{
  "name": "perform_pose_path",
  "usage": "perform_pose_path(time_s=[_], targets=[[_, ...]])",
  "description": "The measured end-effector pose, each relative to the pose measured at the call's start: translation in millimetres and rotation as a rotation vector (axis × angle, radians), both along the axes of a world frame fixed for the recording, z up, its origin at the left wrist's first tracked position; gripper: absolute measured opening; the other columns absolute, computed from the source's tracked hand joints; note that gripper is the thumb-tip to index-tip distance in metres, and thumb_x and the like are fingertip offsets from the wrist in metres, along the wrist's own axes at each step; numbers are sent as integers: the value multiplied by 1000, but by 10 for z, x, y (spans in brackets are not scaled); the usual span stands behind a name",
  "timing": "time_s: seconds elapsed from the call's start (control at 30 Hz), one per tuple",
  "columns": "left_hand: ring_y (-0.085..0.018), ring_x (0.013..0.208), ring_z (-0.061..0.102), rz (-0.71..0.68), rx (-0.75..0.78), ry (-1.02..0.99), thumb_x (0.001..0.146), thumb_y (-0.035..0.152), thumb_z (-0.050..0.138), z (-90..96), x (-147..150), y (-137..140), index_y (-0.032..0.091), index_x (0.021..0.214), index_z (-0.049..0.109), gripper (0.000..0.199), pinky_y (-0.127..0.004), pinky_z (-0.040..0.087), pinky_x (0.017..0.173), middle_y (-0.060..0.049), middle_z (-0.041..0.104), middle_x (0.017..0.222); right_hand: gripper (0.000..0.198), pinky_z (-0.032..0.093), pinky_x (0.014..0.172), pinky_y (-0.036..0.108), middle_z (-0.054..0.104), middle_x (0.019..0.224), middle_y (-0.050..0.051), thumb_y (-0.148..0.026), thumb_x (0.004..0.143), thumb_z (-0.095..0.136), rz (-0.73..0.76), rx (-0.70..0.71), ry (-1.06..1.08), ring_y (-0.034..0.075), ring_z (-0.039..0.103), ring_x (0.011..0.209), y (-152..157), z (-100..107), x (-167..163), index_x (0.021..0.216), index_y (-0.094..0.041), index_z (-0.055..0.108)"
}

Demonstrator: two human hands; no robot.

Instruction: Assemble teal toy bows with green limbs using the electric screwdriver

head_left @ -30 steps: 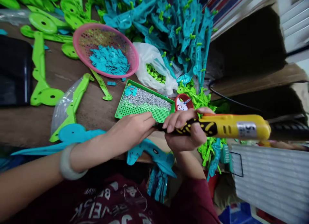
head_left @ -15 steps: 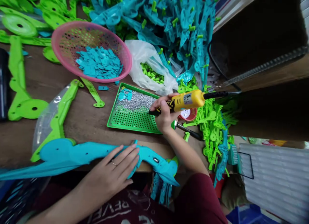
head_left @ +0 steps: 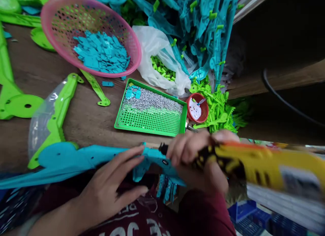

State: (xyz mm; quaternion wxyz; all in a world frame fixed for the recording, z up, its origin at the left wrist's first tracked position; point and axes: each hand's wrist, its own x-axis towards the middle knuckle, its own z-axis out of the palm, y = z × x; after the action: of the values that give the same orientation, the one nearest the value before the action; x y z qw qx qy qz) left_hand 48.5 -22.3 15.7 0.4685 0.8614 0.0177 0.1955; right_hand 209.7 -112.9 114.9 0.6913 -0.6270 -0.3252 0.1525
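Observation:
In the head view, a long blue plastic part (head_left: 101, 155) with a rounded left end and small holes lies along the table's near edge. My left hand (head_left: 114, 176) rests on its middle, fingers stretched out and thumb spread below. My right hand (head_left: 200, 154) is wrapped round a yellow and black electric screwdriver (head_left: 264, 165), blurred by motion. The screwdriver's dark tip points left, just above the right end of the blue part; whether it touches cannot be told. Behind stands a green perforated tray (head_left: 149, 122) with many small silver screws (head_left: 157, 100) and a few blue pieces.
A pink basket (head_left: 135, 60) holds small blue pieces. Beside it lies a plastic bag (head_left: 149, 39) of green bits. A red bowl (head_left: 206, 110) with white pieces stands right of the tray. Green parts (head_left: 59, 117) lie left; blue parts (head_left: 203, 29) are heaped behind.
My right hand has brought the screwdriver from over the screw tray towards me and down to the blue part. My left thumb has spread away from the fingers. The view has shifted.

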Motion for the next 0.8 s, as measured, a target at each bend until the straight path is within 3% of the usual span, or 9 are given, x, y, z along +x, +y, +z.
perform_pose_path(time_s=[0.1,0.27,0.53,0.57,0.63,0.73,0.8], targets=[[-16,116,65,82,-182,-19,100,28,56,159,93,21,15,126,58,29,-26,56,96,-8,68,125,30,55,42,30,51,62,-7,-39,88,61,-27,9,37,14,58,46,-155,238,-350,113,-35,45],[-9,91,72,5,-220,-150,100,19,55,199,156,17,19,106,65,12,-17,58,83,0,76,101,29,52,35,24,45,56,-10,-38,90,57,11,123,-13,11,52,36,-172,196,-460,117,-36,45],[-7,76,72,-327,-524,-139,100,23,55,196,176,57,21,94,69,15,-14,58,69,4,76,88,34,52,36,20,42,57,-11,-36,92,55,127,173,37,9,49,36,-337,288,-504,124,-35,44],[-8,81,73,-352,-484,-138,101,23,53,169,165,57,21,99,69,16,-16,59,72,2,77,93,35,52,37,21,43,58,-10,-35,92,55,120,162,32,10,50,37,-362,287,-528,125,-34,43],[-15,106,70,-332,-244,-116,101,28,52,75,120,40,19,116,66,22,-26,58,90,-4,75,115,34,54,41,25,45,62,-9,-34,92,54,56,105,10,11,52,41,-409,234,-587,125,-34,44],[-29,138,49,-226,228,-26,99,34,53,-132,24,-12,12,139,53,46,-46,45,111,-15,53,147,32,54,46,28,49,67,-6,-30,92,54,-61,86,-58,12,54,47,-453,22,-697,122,-32,46],[-31,143,43,-194,413,-12,99,28,50,-264,-23,-40,9,141,51,46,-48,40,114,-16,45,154,33,53,46,28,50,68,-6,-29,90,55,-84,127,-99,12,54,47,-453,-169,-767,122,-31,46]])
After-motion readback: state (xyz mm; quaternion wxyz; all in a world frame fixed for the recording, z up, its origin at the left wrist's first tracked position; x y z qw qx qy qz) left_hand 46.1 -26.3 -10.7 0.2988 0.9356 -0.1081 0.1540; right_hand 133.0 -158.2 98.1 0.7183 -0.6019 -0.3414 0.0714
